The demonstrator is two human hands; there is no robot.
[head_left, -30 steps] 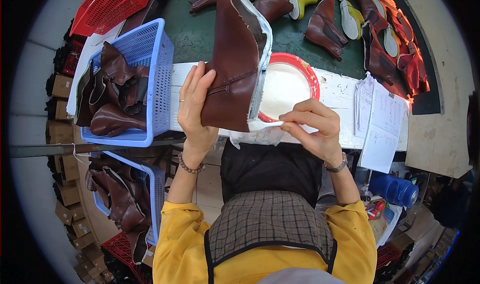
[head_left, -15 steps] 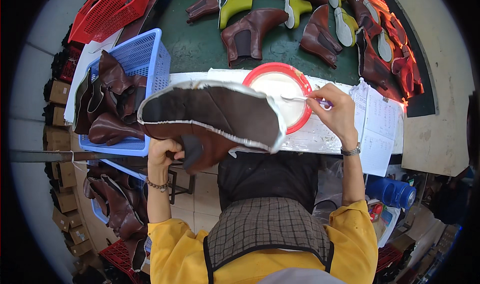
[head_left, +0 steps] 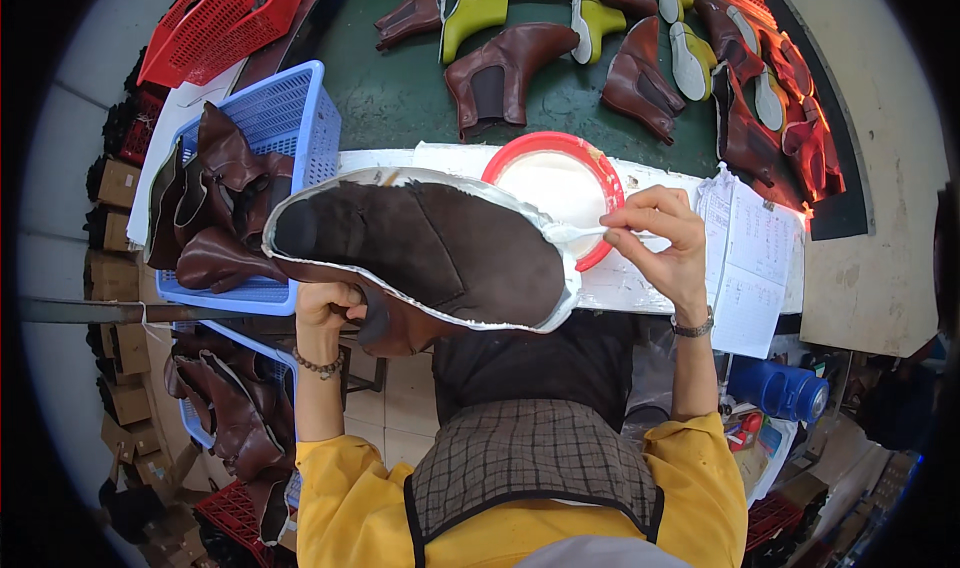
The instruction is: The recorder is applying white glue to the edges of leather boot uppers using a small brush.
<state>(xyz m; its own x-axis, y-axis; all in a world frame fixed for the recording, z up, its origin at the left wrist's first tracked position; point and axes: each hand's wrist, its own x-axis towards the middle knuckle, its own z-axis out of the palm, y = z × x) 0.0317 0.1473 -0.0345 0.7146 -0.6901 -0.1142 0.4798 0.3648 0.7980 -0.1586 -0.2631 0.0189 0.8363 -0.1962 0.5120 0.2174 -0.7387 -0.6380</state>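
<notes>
My left hand (head_left: 330, 305) is closed round the shaft of a brown leather boot upper (head_left: 400, 333), holding it sole side up. Its dark underside (head_left: 420, 243) faces me, rimmed with a white edge. In my right hand (head_left: 660, 238) is a thin brush (head_left: 575, 232), pinched between thumb and fingers. The brush's white-coated tip touches the boot's rim at its right end. Just behind, partly covered by the boot, a red bowl (head_left: 609, 173) of white paste (head_left: 550, 183) stands on the white board.
A blue basket (head_left: 322, 118) of brown uppers stands at left, more uppers (head_left: 235, 408) below it. On the green table (head_left: 390, 98) lie several brown boots (head_left: 505, 73) and lime-green boot forms (head_left: 470, 18). Written sheets (head_left: 745, 268) lie at right, near a blue bottle (head_left: 780, 388).
My right hand has drawn the brush from over the bowl down to the boot's right rim. The boot has tilted so that more of its underside faces me.
</notes>
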